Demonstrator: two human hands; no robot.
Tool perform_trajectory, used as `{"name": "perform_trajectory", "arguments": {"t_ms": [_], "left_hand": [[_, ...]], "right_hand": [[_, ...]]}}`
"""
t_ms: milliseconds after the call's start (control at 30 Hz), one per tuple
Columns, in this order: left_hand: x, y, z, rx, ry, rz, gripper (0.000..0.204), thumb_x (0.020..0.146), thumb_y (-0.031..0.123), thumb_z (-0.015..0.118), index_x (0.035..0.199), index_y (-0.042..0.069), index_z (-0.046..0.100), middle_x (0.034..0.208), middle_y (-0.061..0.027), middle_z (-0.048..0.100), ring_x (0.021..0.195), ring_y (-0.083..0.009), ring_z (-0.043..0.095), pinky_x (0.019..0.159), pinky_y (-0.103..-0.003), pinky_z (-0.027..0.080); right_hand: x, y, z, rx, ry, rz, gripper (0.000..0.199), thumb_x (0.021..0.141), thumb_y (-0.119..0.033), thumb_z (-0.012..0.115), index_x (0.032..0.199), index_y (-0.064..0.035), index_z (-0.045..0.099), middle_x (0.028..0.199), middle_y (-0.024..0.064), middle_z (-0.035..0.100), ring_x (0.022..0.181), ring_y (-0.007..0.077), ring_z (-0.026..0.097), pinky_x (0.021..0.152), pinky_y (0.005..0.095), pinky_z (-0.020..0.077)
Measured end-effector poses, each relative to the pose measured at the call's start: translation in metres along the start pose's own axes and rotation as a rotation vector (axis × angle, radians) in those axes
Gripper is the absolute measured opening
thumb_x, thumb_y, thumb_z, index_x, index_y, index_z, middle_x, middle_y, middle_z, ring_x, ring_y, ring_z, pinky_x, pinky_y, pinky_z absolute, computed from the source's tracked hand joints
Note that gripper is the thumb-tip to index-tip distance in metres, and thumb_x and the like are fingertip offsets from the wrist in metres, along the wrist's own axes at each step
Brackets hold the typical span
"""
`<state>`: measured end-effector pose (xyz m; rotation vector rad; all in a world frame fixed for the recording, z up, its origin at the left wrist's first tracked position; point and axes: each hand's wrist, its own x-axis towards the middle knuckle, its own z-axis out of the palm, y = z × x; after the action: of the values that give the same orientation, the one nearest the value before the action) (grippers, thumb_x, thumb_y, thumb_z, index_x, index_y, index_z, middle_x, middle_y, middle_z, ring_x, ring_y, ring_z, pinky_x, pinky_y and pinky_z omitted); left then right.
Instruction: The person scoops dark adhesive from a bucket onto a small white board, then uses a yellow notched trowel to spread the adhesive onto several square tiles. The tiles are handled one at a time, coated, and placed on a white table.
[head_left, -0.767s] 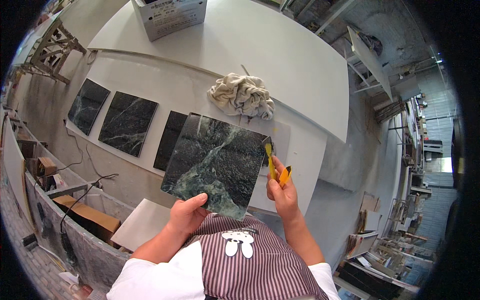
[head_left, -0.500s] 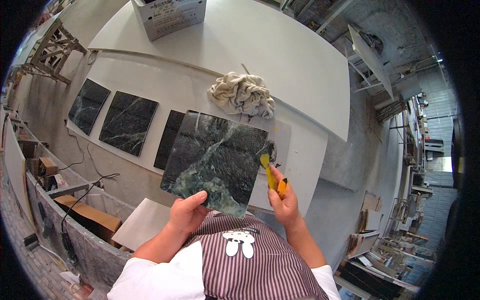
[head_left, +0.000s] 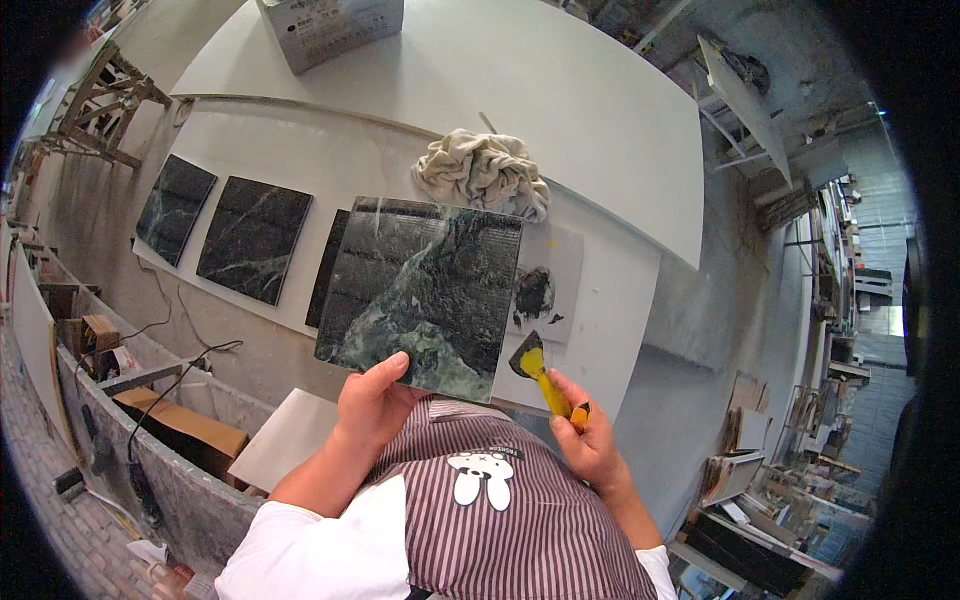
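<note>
My left hand grips the near edge of a dark green marble tile with pale veins, its thumb on the top face. The tile is held above the white table, partly covering another dark tile behind it. In my right hand is a putty knife with a yellow handle and a dark-smeared blade, just right of the tile and apart from it. An orange piece shows by the same fingers; I cannot tell whether it belongs to the knife. Beyond the blade, black paste lies on a pale square board.
A crumpled beige cloth lies behind the held tile. Two dark tiles, one farther left and one nearer, lie on the table. A printed box stands on the white slab at the back. A grey trough is at lower left.
The putty knife has come away from the paste, toward me and to the right. The held tile has shifted slightly left, showing more of the paste.
</note>
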<state>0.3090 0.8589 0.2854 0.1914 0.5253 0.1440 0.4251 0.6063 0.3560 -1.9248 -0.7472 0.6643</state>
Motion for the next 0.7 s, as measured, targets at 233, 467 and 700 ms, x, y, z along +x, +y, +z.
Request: {"name": "perform_trajectory", "arguments": {"t_ms": [233,467,700], "left_hand": [[0.003,-0.004,0.001,-0.021,-0.011,-0.004,0.037,0.092,0.010,0.057,0.126,-0.001,0.052,0.121,-0.0160,0.062,0.111,-0.0307,0.061,0.097,-0.052,0.048],[0.007,-0.003,-0.001,0.012,0.019,0.064,0.037,0.090,0.014,0.059,0.123,-0.001,0.054,0.119,-0.0143,0.063,0.111,-0.0296,0.061,0.099,-0.048,0.048],[0.007,-0.002,-0.002,-0.022,-0.009,0.058,0.036,0.091,0.010,0.056,0.125,-0.001,0.052,0.121,-0.0144,0.062,0.111,-0.0300,0.061,0.096,-0.050,0.049]], "right_hand": [[0.009,-0.010,0.013,-0.018,-0.056,-0.004,0.054,0.087,-0.004,0.052,0.140,0.0026,0.042,0.107,0.0170,0.057,0.093,0.0258,0.057,0.088,0.0313,0.0452],[-0.006,0.006,-0.007,-0.165,-0.096,0.028,0.054,0.088,-0.006,0.052,0.141,-0.0013,0.043,0.100,0.0185,0.058,0.089,0.0290,0.057,0.085,0.0334,0.0462],[0.013,0.119,0.007,-0.377,0.256,0.217,0.052,0.091,-0.014,0.053,0.140,-0.0022,0.042,0.113,0.0245,0.059,0.104,0.0390,0.059,0.090,0.0436,0.0474]]}}
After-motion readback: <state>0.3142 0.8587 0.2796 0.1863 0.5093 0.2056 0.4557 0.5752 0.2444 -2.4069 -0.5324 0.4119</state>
